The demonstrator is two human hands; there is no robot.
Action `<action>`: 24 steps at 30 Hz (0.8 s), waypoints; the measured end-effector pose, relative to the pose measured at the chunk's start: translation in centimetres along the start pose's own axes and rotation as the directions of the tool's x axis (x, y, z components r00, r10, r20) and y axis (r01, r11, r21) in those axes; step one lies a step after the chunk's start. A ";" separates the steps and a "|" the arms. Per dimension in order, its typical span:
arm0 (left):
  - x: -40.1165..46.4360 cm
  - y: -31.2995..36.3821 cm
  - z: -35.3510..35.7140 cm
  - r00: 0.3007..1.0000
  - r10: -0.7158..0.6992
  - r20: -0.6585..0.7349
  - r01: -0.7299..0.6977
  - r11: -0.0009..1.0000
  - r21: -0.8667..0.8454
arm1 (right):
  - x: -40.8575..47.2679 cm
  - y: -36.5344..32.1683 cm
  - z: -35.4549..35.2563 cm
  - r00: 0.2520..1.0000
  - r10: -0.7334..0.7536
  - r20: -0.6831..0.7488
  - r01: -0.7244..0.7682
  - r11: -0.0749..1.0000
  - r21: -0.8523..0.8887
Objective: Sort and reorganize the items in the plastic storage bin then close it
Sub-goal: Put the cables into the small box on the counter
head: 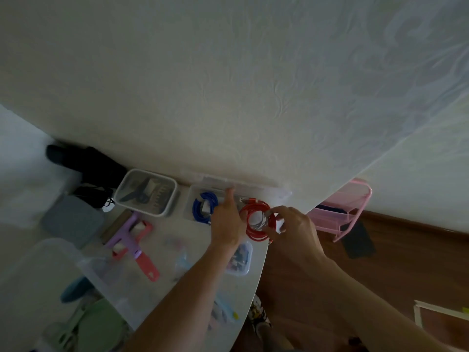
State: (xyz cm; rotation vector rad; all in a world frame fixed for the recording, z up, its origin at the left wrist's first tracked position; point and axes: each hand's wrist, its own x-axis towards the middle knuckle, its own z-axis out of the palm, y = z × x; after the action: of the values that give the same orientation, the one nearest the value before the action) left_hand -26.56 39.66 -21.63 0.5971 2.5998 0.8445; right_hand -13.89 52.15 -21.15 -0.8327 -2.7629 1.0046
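A clear plastic bin (190,199) stands on the white table by the wall, its lid (256,189) leaning up behind it. A coiled blue cable (203,207) lies inside. My left hand (227,219) reaches over the bin with fingers extended, the index pointing at the lid's lower edge. My right hand (291,224) pinches a coiled red cable (257,219) at its right side, holding it over the bin's right end.
A second clear bin (146,191) with dark tools sits to the left. Pink and purple scrapers (134,240), a small lidded box (241,257) and a large clear tub (101,275) lie nearer. A pink wire rack (340,212) stands on the wooden floor to the right.
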 end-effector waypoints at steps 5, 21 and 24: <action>-0.5 -1.3 0.5 0.988 0.157 0.011 -0.157 0.988 -0.010 | 2.4 -0.4 0.7 0.999 0.024 -0.045 -0.025 0.999 -0.019; 0.1 -3.4 -0.9 0.886 0.394 0.242 -0.463 0.753 0.468 | 1.4 -0.1 0.9 0.994 0.021 0.111 0.021 0.929 -0.369; 0.1 -3.7 -0.9 0.890 0.358 0.283 -0.456 0.721 0.521 | 1.8 -0.1 1.4 0.991 0.078 0.111 -0.043 0.957 -0.287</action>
State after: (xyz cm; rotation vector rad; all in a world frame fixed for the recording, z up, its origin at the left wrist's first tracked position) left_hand -28.07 36.54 -23.28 1.3910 2.5828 0.0575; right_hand -15.87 52.20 -22.38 -0.9254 -3.0527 0.6945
